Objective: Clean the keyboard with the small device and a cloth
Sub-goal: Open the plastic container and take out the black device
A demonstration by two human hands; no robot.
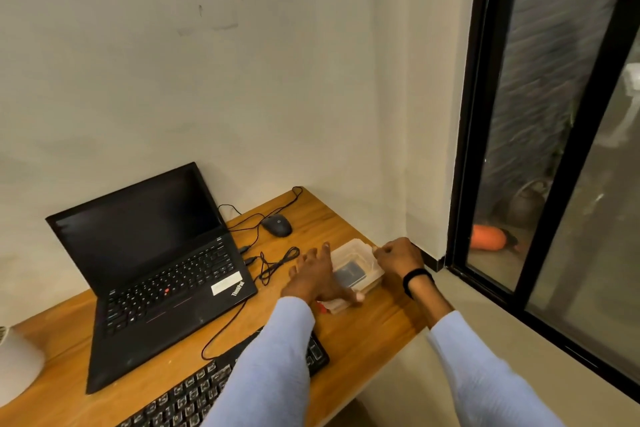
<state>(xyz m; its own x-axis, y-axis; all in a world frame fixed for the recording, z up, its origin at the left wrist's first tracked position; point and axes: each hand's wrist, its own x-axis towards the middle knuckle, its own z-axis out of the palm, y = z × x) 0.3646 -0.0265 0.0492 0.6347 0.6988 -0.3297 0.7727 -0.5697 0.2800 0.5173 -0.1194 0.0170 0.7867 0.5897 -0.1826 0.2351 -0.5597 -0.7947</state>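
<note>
Two hands at plastic box (pixel 354 245) on desk (pixel 363 333). Left hand (pixel 317 276) spread, steadying box; right hand (pixel 398 255) curled, pinching its far corner. Likely step: opening box. Dark item (pixel 349 272) inside, kind unclear. Keyboard (pixel 194 392) at near desk edge. Next: lift item out.

1. A plain off-white wall (pixel 242 62) stands behind the desk (pixel 374 322), with a few faint dark marks on it.
2. The desk is of brown wood and fits into the corner.
3. At the right is a tall glass door (pixel 540 80) with a black frame (pixel 465 149).
4. The floor (pixel 485 319) is pale beige.
5. Behind the glass it is dim; an orange thing (pixel 488 236) lies near a dark round pot (pixel 526 205).
</note>
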